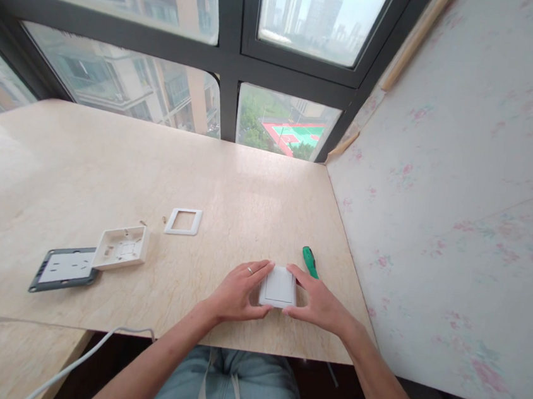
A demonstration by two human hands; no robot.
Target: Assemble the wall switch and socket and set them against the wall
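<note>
A white square wall switch (pixel 279 286) lies on the beige table (pixel 108 164) near its front edge. My left hand (pixel 238 292) grips its left side, fingers curled round the edge, a ring on one finger. My right hand (pixel 317 301) grips its right side in the same way. A green-handled screwdriver (pixel 309 260) lies just behind my right hand, partly hidden by it.
A white square frame (pixel 183 221) lies mid-table with small screws (pixel 143 223) beside it. Further left sit a white mounting box (pixel 122 247) and a grey-framed socket plate (pixel 65 268). A white cable (pixel 88 352) hangs off the front edge. A floral wall (pixel 463 182) bounds the right; windows behind.
</note>
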